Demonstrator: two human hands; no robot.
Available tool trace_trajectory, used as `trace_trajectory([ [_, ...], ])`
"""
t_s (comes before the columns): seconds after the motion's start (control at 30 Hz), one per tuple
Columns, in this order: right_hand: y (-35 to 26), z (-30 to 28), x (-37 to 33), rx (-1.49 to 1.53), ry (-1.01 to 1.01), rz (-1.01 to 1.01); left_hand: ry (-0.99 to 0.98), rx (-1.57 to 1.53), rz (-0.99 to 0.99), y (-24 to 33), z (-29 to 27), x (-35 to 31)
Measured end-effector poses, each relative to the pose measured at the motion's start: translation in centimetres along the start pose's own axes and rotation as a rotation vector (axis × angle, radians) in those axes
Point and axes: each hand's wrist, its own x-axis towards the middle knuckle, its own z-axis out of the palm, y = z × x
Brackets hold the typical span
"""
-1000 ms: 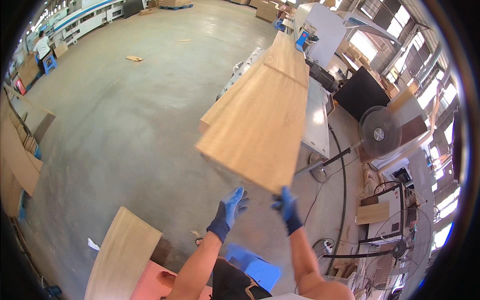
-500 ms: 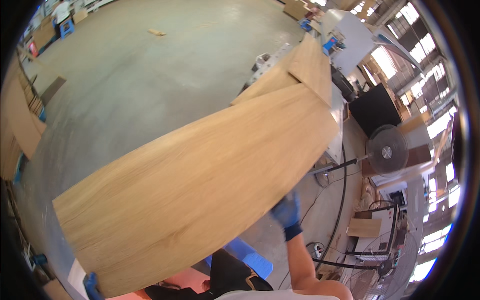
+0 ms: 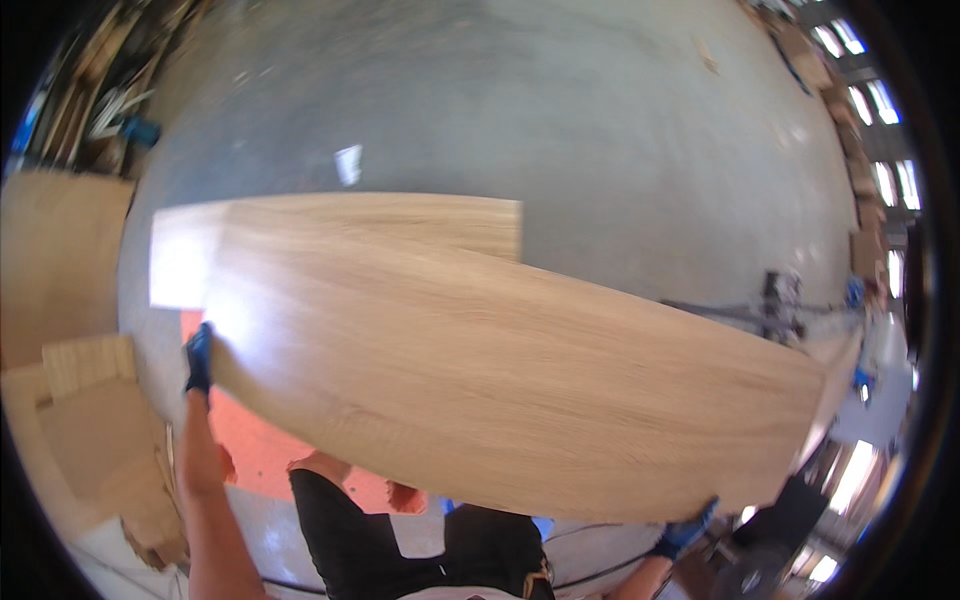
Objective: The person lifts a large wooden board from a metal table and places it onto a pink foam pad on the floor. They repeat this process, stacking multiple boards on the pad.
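A long wood-grain panel stretches across the middle of the view, its right end nearer the lower right. My left hand, in a dark blue glove, grips its left end with the fingers closed round the edge. At the near edge, close to the right end, my gloved right hand holds the panel from below, part of the hand hidden behind it. Beyond and partly under it lies a second wood-grain panel, above an orange-red surface that shows beside my legs.
Brown boards and smaller panels stand or lie at the left. Wood scraps and a blue object are at the far left. A white scrap lies on the grey floor. A grey machine stands at the right.
My view and body have turned left, away from the machine. The held panel has swung round with me and now overlaps a second panel. Both hands still hold it.
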Motion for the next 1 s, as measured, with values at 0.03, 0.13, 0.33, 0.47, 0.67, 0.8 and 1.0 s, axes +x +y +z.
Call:
trace_trajectory([
  [0.03,-0.5,2.0,-1.6,-0.612,-0.198,-0.478,0.041,-0.114,-0.315,-2.1,0.8,-0.3],
  [0.13,-1.2,4.1,-1.1,-0.672,-0.325,-0.55,0.122,0.016,-0.603,-6.8,5.7,-0.5],
  [0.33,7.3,17.8,-1.7,-1.199,-0.631,-0.757,0.131,0.295,-0.5,-17.9,8.5,0.5],
  [0.47,20.4,21.5,-0.6,-0.87,-0.646,-0.33,0.186,0.71,-0.291,-20.9,5.1,5.6],
  [0.67,40.4,34.0,-10.7,-0.026,-0.632,0.836,0.464,0.662,-0.484,-17.2,9.5,7.2],
  [0.8,53.9,32.8,-11.8,-0.115,-0.55,1.261,0.491,-0.271,-0.95,-16.5,16.6,5.8],
  [1.0,54.7,32.7,-5.0,-0.36,-0.295,0.848,0.283,-1.259,-0.926,-20.2,22.9,0.7],
])
